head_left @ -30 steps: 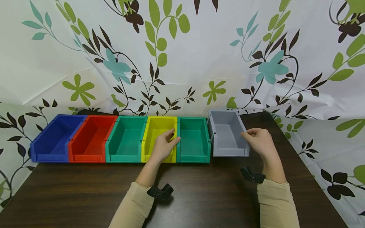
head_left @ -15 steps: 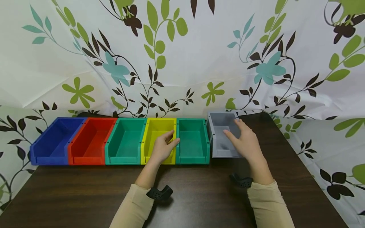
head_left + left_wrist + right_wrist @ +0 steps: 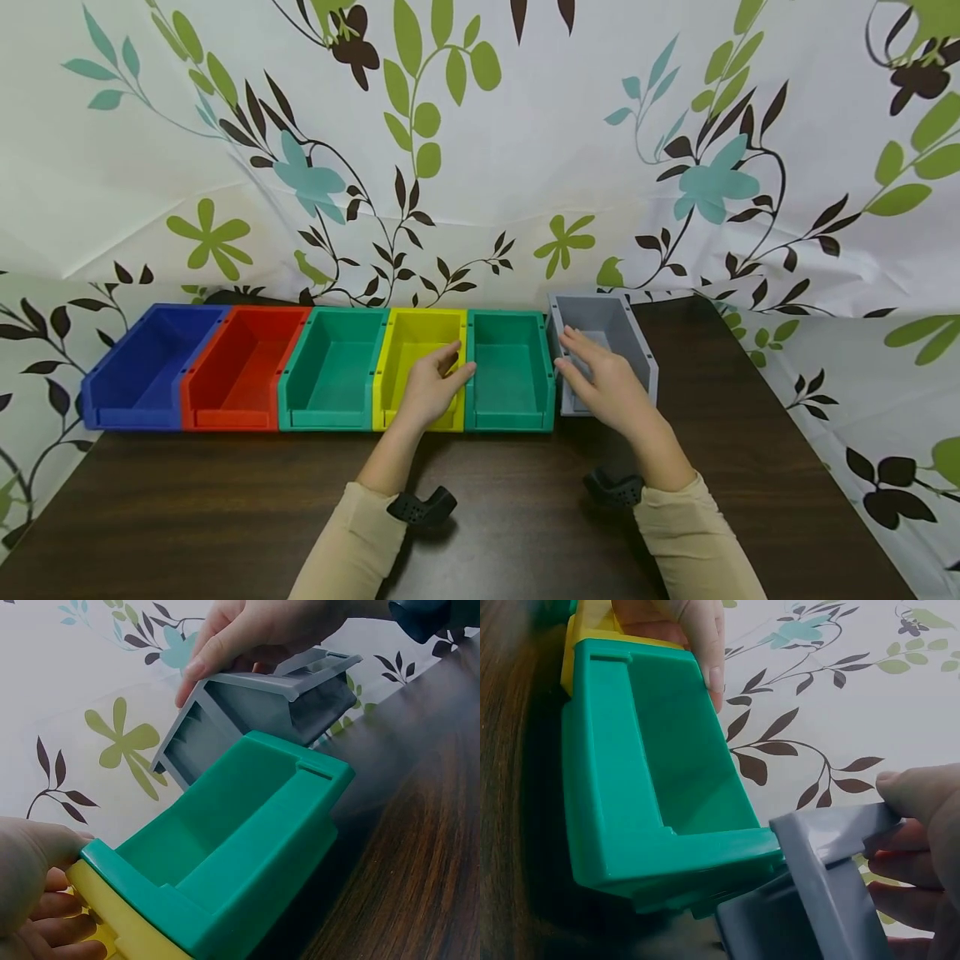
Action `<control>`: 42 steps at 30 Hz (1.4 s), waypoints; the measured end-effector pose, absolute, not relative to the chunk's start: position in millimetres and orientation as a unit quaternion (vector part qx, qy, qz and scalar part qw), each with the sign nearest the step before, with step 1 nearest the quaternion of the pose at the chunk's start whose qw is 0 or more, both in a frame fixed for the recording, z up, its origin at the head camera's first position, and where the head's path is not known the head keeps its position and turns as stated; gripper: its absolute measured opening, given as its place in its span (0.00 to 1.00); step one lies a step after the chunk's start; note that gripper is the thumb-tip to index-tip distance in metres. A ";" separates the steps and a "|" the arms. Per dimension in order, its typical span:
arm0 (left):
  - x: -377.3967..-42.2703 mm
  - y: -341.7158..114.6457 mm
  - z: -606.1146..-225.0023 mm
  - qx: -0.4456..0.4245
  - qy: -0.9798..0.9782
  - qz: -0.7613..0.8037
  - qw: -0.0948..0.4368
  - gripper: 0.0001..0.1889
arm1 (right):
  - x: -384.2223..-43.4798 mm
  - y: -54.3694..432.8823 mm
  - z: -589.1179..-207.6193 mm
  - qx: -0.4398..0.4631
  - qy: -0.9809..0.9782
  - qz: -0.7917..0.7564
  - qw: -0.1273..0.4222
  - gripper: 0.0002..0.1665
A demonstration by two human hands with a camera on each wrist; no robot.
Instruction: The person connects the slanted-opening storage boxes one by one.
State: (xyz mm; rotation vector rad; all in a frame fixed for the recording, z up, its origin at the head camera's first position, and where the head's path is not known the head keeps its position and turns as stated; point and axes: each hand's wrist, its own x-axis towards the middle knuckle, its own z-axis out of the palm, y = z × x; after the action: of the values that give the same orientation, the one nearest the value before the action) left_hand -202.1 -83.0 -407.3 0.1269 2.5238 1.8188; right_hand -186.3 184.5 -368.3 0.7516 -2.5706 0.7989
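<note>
A grey storage bin (image 3: pixel 602 315) stands at the right end of a row, a narrow gap from a green bin (image 3: pixel 512 367). My right hand (image 3: pixel 611 387) reaches over the grey bin and pinches its left wall, thumb on the outer rim side and fingers inside, as the right wrist view shows. My left hand (image 3: pixel 432 387) grips the adjoining walls of the yellow bin (image 3: pixel 416 329) and the green one. Its fingers (image 3: pixel 64 928) curl inside the yellow bin and the thumb lies at the green rim. No contents show in these bins.
Further left in the row are another green bin (image 3: pixel 335 367), a red bin (image 3: pixel 243 358) and a blue bin (image 3: pixel 153 362). All stand on a dark wooden table (image 3: pixel 517 500). A leaf-patterned cloth (image 3: pixel 480 142) hangs behind.
My right hand has left the grey bin's right rim and crossed leftward to grip its left wall. The left hand has stayed in place, and the bins look unmoved.
</note>
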 end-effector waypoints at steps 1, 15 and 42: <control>-202.3 -82.8 -407.1 0.045 0.811 0.584 0.012 0.30 | -186.2 184.7 -368.3 0.266 -0.907 0.278 0.174 0.26; -201.3 -82.9 -406.4 0.052 0.807 0.588 0.008 0.30 | -185.5 183.1 -365.2 0.268 -0.920 0.244 0.147 0.28; -201.4 -82.3 -407.2 0.044 0.813 0.580 0.009 0.30 | -185.8 180.6 -367.8 0.244 -0.938 0.226 0.099 0.26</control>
State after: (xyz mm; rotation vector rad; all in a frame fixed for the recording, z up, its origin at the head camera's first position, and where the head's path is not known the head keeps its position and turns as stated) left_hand -201.4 -82.3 -407.2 0.1370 2.5400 1.8135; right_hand -185.8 180.6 -367.8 0.7225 -2.7738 0.6697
